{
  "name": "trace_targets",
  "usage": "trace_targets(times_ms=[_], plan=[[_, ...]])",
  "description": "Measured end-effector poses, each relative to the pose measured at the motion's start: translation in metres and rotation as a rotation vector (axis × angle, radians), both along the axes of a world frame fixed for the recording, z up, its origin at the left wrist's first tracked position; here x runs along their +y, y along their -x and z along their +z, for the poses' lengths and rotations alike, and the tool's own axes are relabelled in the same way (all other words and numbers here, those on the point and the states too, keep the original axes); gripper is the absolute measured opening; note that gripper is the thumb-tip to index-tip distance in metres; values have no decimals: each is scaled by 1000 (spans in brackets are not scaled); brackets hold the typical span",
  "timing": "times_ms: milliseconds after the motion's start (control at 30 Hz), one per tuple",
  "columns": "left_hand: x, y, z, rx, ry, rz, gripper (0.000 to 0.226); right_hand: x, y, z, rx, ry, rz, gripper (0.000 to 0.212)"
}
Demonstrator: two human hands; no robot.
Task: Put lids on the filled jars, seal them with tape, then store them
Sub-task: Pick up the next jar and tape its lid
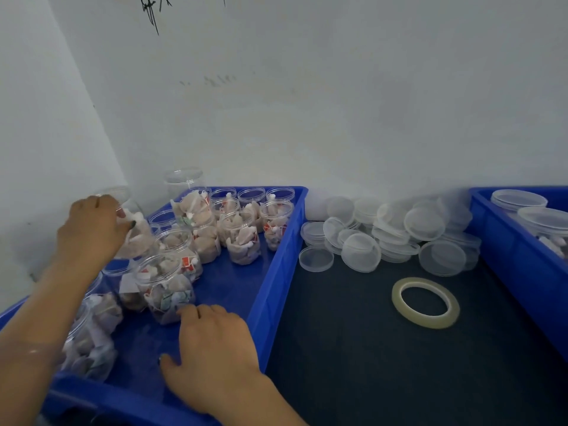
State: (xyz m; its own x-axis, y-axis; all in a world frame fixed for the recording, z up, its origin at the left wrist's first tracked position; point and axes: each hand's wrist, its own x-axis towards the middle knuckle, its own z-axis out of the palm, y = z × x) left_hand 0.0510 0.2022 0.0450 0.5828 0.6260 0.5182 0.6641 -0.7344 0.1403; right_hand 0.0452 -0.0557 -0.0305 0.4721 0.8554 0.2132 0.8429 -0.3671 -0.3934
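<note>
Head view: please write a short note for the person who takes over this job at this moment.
Left hand: its grip holds a tilted filled jar at the far-left side of the left bin.
Right hand: open, resting inside that bin beside the nearest jar.
Lids lie piled on the dark table; the tape roll lies flat before them, untouched.
Done: lidded jars stand in the right bin; tape on them cannot be told.
Left: the left bin's jars show no lids; lid, tape, store them.
</note>
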Motion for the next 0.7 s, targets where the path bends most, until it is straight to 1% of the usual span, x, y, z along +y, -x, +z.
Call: trace_targets(times_ms=[33, 100, 167, 300, 333, 400, 467, 533, 600, 700], plan=[[-2, 3, -1, -38, -23, -7, 23, 0, 0, 0, 22, -20, -10, 50], [-9, 8, -2, -100, -57, -36, 12, 1, -1, 0, 83, -69, -25, 56], [-21, 11, -5, -157, -96, -124, 12, 3, -3, -3, 173, -163, -41, 69], [-85, 16, -6, -288, -259, -380, 19, -1, -11, -8, 373, -532, -127, 88], [-107, 16, -2, -303, -254, -430, 19, -5, -15, -8, 400, -607, -152, 92], [-151, 15, 5, -305, -178, -530, 19, -16, -29, -8, 411, -737, -194, 101], [-189, 15, 8, -303, -105, -624, 19, -34, -44, -5, 364, -826, -235, 107], [-222, 15, 7, -297, -99, -703, 16, -55, -57, -4, 298, -887, -276, 106], [-248, 14, 1, -286, -118, -762, 13, -79, -69, -8, 288, -930, -337, 96], [-276, 4, -16, -292, -30, -841, 13, -113, -83, -30, 383, -927, -376, 90]])
